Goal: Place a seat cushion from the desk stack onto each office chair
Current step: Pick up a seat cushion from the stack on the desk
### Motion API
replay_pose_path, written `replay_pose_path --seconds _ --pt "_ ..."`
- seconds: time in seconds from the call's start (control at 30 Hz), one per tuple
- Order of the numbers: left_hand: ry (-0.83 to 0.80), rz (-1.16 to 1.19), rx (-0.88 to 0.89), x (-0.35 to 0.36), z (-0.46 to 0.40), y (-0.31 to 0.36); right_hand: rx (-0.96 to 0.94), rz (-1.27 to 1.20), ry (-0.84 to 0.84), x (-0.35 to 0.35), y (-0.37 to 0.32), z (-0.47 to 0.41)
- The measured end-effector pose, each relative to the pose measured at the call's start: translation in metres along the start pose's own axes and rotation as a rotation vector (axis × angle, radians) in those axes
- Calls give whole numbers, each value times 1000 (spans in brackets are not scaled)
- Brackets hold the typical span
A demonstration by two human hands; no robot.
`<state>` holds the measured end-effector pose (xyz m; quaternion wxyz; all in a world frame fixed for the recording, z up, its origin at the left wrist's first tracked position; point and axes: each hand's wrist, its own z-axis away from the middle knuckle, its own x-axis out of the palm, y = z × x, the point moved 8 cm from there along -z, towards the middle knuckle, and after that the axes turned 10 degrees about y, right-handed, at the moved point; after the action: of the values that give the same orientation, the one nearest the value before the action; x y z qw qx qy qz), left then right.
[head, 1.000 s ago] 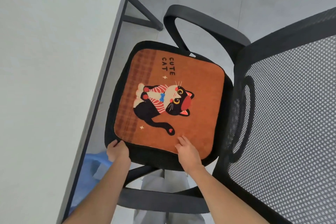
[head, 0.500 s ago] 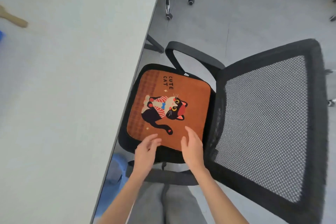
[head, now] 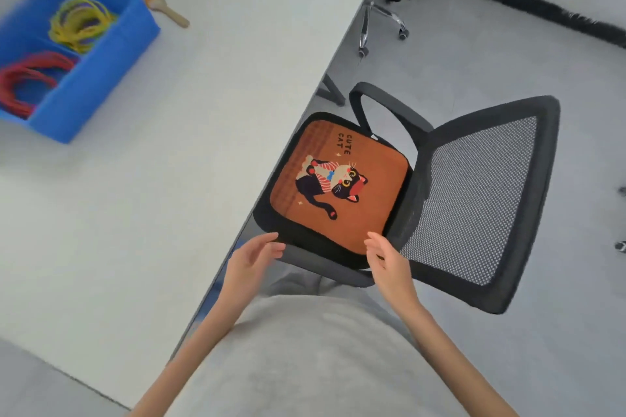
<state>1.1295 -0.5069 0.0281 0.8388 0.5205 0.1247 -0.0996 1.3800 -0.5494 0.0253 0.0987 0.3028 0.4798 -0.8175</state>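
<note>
We see an orange seat cushion [head: 342, 183], printed with a black cat and the words "CUTE CAT", lying flat on the seat of a black mesh-backed office chair [head: 481, 200] that is tucked partly under the edge of a white desk [head: 189, 152]. Our left hand [head: 252, 259] hangs just off the seat's near left corner, fingers loosely spread and holding nothing. Our right hand [head: 386, 259] hovers at the cushion's near right edge, fingers straight and relaxed, gripping nothing; we cannot tell whether its fingertips touch the fabric. On the desk, well apart from the chair, sits a blue divided bin [head: 101, 78] with yellow and red bands, and a small wooden-handled brush [head: 166, 8] just beside it
</note>
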Motion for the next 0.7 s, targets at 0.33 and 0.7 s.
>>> replay_pose_path --seconds 0.33,0.7 --pt "604 240 -58 -43 138 -62 -356 316 -561 45 -6 22" --pt "1320 527 -393 -73 369 -200 -875 443 -1224 212 -74 248"
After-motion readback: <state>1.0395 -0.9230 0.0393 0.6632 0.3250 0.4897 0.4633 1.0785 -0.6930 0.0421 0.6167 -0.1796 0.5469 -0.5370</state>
